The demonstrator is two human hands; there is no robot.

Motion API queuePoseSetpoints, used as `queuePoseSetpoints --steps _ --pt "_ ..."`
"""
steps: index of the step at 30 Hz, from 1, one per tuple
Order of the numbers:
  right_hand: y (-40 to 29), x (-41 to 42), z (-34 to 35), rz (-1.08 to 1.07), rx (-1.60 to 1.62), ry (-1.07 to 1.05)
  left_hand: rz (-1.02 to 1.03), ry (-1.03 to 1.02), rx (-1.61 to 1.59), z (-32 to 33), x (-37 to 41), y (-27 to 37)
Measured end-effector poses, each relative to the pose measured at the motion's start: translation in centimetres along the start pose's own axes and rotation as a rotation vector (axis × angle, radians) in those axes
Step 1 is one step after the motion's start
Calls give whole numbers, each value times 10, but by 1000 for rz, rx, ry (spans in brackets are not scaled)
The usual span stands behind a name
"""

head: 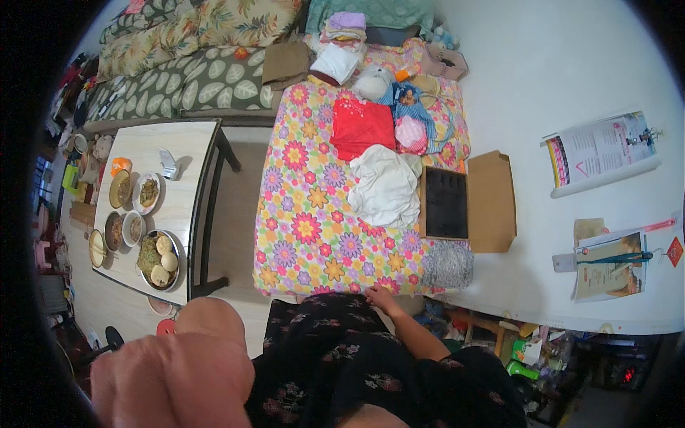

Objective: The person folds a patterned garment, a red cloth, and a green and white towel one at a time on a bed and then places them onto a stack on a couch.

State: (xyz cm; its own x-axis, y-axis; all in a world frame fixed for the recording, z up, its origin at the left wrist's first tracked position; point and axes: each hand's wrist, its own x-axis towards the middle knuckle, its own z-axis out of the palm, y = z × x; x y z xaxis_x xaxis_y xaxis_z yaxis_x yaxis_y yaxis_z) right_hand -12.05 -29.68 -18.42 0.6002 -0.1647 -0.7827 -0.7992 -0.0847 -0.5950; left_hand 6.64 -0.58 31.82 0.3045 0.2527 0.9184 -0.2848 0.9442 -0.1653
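My left hand (pixel 171 369) is very close to the camera at the lower left. Its near part fills that corner, and its fingers cannot be made out. Low in front of my black floral dress (pixel 342 326), my right hand (pixel 379 298) hangs by the near edge of the bed with its fingers curled; whether they grip anything is not visible. The bed has a flower-print sheet (pixel 305 219). On it lie a crumpled white cloth (pixel 385 184), a folded red garment (pixel 364 125) and an open cardboard box (pixel 492 203) with a black insert (pixel 446 203). A grey textured bundle (pixel 448 265) lies nearer me.
Left of the bed stands a table (pixel 198 155) with several bowls and a metal plate (pixel 179 267) of food and buns. A leaf-print sofa (pixel 225 80) is behind it. Folded clothes (pixel 337 61) and a pink basket (pixel 444 61) sit at the bed's far end. Papers (pixel 602 152) hang on the right wall.
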Motion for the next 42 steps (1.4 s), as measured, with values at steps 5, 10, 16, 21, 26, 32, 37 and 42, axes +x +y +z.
queuePoseSetpoints --steps 5,10,16,21,26,32,37,42 --pt "13 8 -2 -32 -182 -36 113 -9 -269 -7 8 21" --pt "16 3 -2 62 -91 31 162 -21 -410 -14 16 31" --pt "-5 -13 -8 59 -98 77 214 -18 -527 -18 19 34" --pt "-5 -28 -14 105 -77 69 230 -24 -582 -12 22 36" --pt "36 4 -25 118 -213 63 250 -39 -610 -7 19 37" --pt "51 8 -25 -6 -303 54 255 -29 -642 -1 18 35" --pt "13 -12 -6 78 -93 60 277 -64 -646 9 20 47" --pt "2 -29 -9 118 -174 55 274 -47 -679 7 16 43"
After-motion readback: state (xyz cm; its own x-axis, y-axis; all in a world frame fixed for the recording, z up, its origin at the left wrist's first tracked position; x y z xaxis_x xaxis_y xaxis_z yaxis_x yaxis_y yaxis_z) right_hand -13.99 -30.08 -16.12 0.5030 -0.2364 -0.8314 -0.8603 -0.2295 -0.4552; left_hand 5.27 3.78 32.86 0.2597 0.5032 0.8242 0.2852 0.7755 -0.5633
